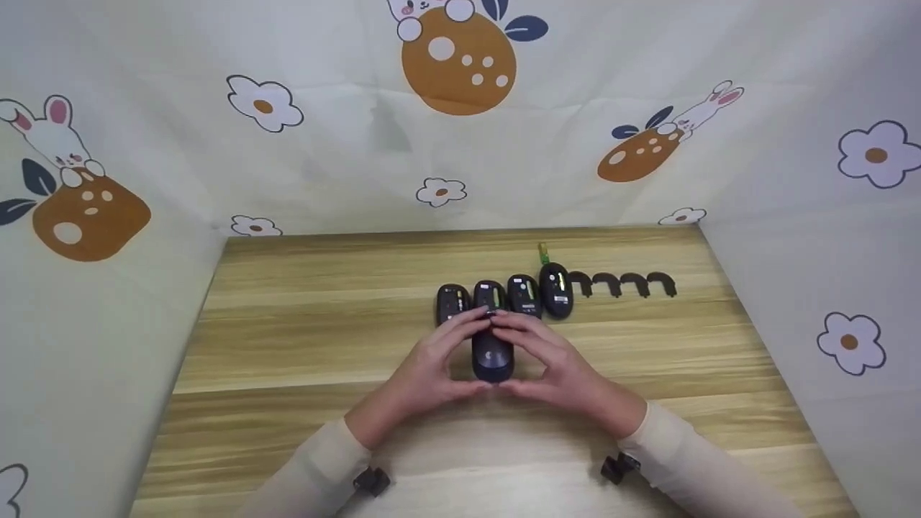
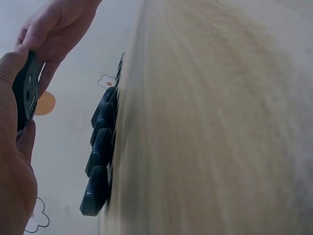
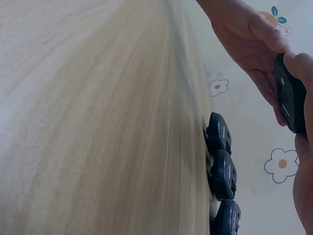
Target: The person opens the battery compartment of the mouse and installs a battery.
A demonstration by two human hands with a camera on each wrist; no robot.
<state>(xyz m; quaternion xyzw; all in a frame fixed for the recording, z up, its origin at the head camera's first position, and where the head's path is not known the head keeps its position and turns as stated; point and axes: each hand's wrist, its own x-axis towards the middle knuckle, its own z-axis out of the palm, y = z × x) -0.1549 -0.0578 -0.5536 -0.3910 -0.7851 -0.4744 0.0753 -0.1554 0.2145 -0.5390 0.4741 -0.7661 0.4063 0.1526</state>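
Both hands hold a black computer mouse (image 1: pixel 493 356) between them, its rounded top facing up in the head view. My left hand (image 1: pixel 432 370) grips its left side, fingertips at the far end and thumb at the near end. Mirroring it, my right hand (image 1: pixel 557 367) grips the other side. Seen from the left wrist, the held mouse (image 2: pixel 27 93) is raised off the table, and its underside shows in the right wrist view (image 3: pixel 290 95). Just beyond the hands lie several upturned black mice (image 1: pixel 556 291) in a row, with batteries visible in their open compartments.
A loose green-and-gold battery (image 1: pixel 543 253) lies behind the rightmost mouse. Several black curved battery covers (image 1: pixel 634 283) line up to the right of it. Under everything is a wood-grain table (image 1: pixel 302 309), with patterned cloth (image 1: pixel 345 158) hanging behind and at both sides.
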